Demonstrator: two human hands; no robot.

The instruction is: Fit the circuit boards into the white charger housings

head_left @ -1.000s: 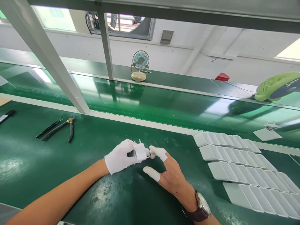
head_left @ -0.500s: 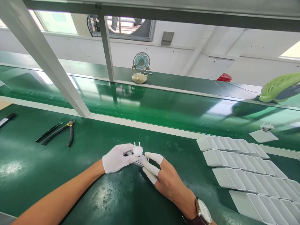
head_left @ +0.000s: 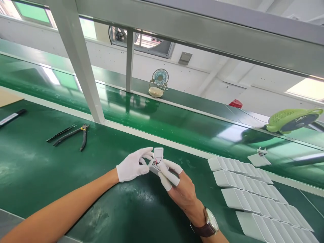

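Between my hands is a small white plug housing [head_left: 155, 169], its inside showing bits of red and dark wire. A square white plug piece [head_left: 158, 153] stands up over it, joined by thin wires; its prongs do not show from this side. My right hand [head_left: 177, 184], with white finger covers on several fingers, grips the housing at its right end. My left hand [head_left: 134, 164], in a white glove, is at the left end with thumb and fingers apart. Its fingertips are close to the housing and the plug piece; whether they touch is unclear.
Rows of white plastic shells [head_left: 243, 197] stand at the right. Beyond them a pronged plug piece [head_left: 260, 156] lies on the green belt. Cutting pliers [head_left: 82, 133], tweezers [head_left: 60, 133] and a marker [head_left: 12, 117] lie left. A metal post [head_left: 83, 67] rises from the bench edge.
The plug piece has turned so its prongs no longer show. My left hand has loosened from it and its fingers have spread. The camera view has tilted and shifted.
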